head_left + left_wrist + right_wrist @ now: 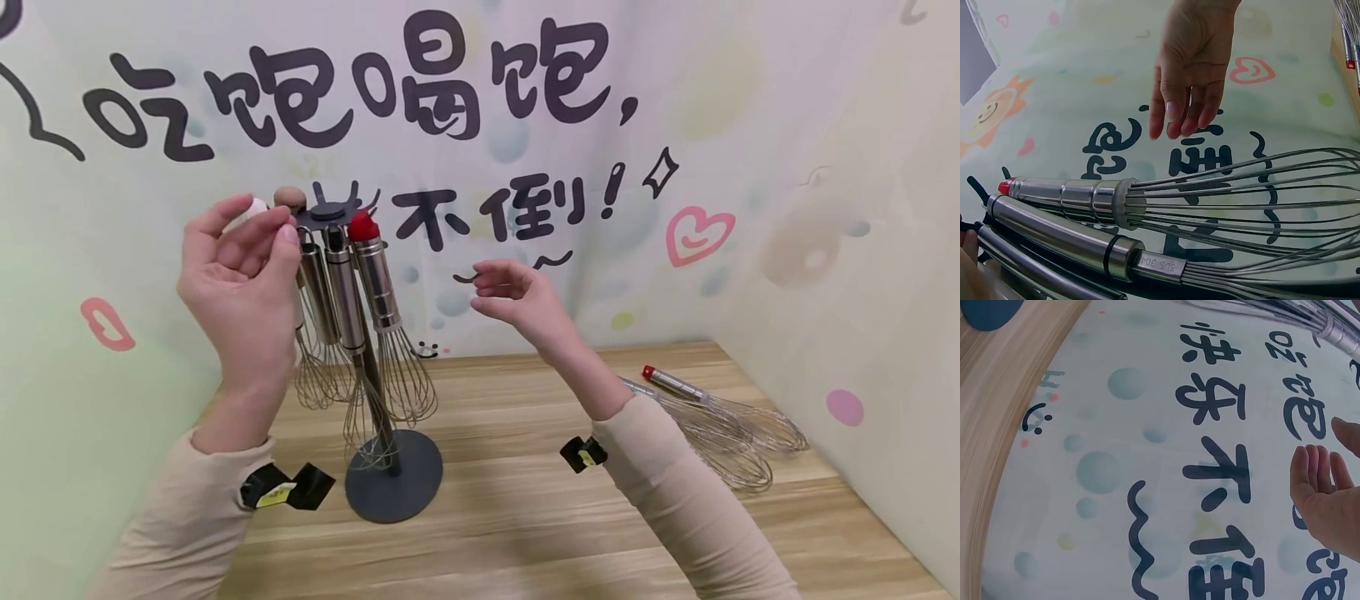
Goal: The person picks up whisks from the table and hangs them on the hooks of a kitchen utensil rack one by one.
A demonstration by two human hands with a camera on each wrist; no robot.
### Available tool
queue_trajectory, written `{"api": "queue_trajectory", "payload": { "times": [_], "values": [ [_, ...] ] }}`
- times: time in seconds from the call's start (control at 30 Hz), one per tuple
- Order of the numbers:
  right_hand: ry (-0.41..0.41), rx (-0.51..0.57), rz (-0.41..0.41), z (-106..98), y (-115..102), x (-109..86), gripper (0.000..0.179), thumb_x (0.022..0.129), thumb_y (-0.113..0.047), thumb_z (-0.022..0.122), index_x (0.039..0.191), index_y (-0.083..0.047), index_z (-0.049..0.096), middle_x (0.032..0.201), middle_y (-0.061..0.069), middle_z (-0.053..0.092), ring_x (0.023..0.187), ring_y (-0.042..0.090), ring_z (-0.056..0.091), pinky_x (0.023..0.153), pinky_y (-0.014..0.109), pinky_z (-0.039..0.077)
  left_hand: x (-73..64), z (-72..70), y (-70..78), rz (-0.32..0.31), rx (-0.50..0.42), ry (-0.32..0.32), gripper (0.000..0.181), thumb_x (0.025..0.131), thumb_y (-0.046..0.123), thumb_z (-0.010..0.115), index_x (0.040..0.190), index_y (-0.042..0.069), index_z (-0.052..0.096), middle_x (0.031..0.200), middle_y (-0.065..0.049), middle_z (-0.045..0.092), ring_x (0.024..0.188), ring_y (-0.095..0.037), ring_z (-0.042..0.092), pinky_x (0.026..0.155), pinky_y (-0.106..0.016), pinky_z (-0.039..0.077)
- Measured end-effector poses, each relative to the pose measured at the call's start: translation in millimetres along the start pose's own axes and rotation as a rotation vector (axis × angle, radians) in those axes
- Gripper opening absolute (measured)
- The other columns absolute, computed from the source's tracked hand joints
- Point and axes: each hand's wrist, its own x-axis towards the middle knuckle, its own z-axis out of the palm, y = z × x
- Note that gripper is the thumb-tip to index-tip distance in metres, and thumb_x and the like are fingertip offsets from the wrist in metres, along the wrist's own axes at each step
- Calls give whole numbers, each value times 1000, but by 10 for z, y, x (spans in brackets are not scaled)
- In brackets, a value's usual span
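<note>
In the head view, the stand (393, 492) is seen on the wooden table (510, 500), and several metal whisks (347, 292) are hung around its top. The left hand (247, 283) is placed at the left of the stand's top, its fingers bent; whether a whisk is gripped cannot be told. The right hand (536, 312) is held in the air to the right of the stand, half open, with nothing in it. Loose whisks (682, 385) are laid farther right of the stand.

In the left wrist view, the left fingertips are partly shown, close to the handle ends hung on the stand.

In the right wrist view, the right hand is seen with loosely bent fingers, apart from the stand's whisks.
</note>
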Motion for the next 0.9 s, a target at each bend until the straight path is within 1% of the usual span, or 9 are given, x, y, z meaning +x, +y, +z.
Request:
{"api": "queue_trajectory", "payload": {
  "times": [0.1,0.3,0.37,0.5,0.6,0.73,0.9],
  "values": [
    [10,8,11,-45,24,-4,41,85,3,65,125,2,56,100,1,59,92,7,60,81,14,53,26,-24,3,-17,-30,13,30,76,-15,66,101,0,61,81,-9,72,77,-19,70,76,-19,57],
    [34,4,7,-168,95,-4,41,85,4,65,124,5,56,93,-7,59,86,4,61,79,13,52,60,-59,2,-28,-61,19,31,76,-15,66,103,-1,60,83,-11,72,78,-21,69,77,-20,58],
    [46,-9,10,-219,119,-5,40,85,3,65,124,4,57,94,-6,60,86,4,61,78,13,52,74,-63,1,-29,-67,22,31,76,-15,66,103,0,60,82,-12,72,78,-21,69,77,-20,58],
    [67,-49,37,-324,153,-19,40,87,0,65,125,1,56,101,0,60,89,4,60,77,12,51,103,-77,2,-23,-68,37,32,76,-16,65,103,0,59,81,-11,72,77,-21,69,76,-21,58],
    [82,-58,51,-399,180,-25,40,87,-2,65,126,1,55,102,-1,59,91,3,59,79,12,50,131,-96,5,-21,-84,55,32,76,-17,64,103,0,59,79,-12,72,76,-22,69,75,-21,57],
    [108,-52,56,-501,228,-33,39,87,-2,65,125,1,55,95,-10,60,89,1,59,81,11,49,173,-132,12,-30,-128,77,34,76,-17,64,104,0,58,81,-14,72,76,-23,68,75,-22,57],
    [141,-75,86,-649,321,-52,39,88,-4,65,126,1,55,92,-13,60,90,0,59,81,10,48,209,-175,27,-49,-161,87,37,76,-17,66,107,0,57,83,-16,72,77,-24,68,74,-22,58]
  ]
}}
